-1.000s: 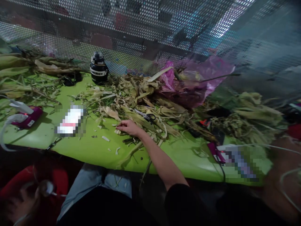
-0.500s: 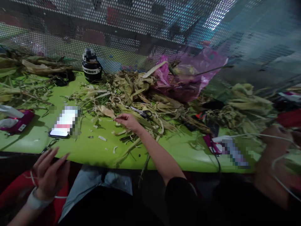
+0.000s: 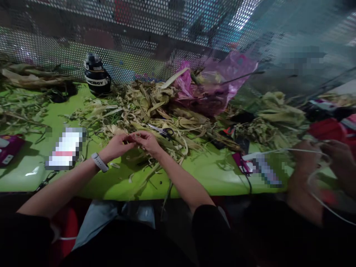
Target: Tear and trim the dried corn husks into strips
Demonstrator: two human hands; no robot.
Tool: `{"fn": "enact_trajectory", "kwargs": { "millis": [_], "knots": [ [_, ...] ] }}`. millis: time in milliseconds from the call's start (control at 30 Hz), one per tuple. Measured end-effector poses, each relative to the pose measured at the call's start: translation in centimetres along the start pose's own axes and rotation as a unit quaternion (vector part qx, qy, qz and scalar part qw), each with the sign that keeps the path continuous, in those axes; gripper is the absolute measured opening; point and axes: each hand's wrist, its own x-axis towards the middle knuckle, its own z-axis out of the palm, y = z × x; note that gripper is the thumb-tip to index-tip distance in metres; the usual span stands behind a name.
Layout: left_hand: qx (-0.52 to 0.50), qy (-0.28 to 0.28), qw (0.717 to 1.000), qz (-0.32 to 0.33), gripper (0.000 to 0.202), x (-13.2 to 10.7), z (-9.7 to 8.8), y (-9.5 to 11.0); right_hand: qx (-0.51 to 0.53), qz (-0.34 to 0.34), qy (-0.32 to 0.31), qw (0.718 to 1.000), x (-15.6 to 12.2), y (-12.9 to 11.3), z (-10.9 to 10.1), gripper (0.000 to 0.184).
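My left hand (image 3: 118, 145), with a pale watch on the wrist, meets my right hand (image 3: 148, 142) at the fingertips above the near edge of the husk pile. Fingers and thumbs are pinched together on both; what they hold, if anything, is too small or hidden to make out. Dry corn husks (image 3: 144, 100) lie heaped just beyond, in pale strips and shreds. Among them, right of my right hand, rest scissors (image 3: 166, 131) with dark handles. Loose strips and scraps are scattered below my hands.
A black bottle (image 3: 97, 76) and a pink plastic bag (image 3: 214, 87) stand behind on the green table (image 3: 97, 183). A lit phone (image 3: 66, 148) lies left, a purple device (image 3: 241, 163) right. At far right are another person's hands (image 3: 306, 159) with a white cable.
My left hand has come up from the table's front edge to meet my right hand. The view has shifted a little to the right.
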Motion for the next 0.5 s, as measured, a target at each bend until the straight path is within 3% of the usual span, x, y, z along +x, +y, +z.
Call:
{"fn": "enact_trajectory", "kwargs": {
  "millis": [167, 300, 500],
  "knots": [
    [-0.049, -0.011, 0.998, 0.035, 0.031, 0.1, 0.7, -1.2, 0.064, 0.027, 0.020, 0.997, 0.3, 0.5, -0.1, 0.049],
    [-0.091, 0.017, 0.993, 0.079, 0.031, -0.1, 0.5, -1.1, 0.080, 0.066, 0.028, 0.994, 0.1, 0.3, 0.1, 0.050],
    [-0.275, -0.072, 0.959, 0.004, 0.037, -0.2, 0.3, -1.4, 0.075, 0.081, 0.023, 0.994, 0.1, 0.6, 0.0, 0.056]
  ]
}}
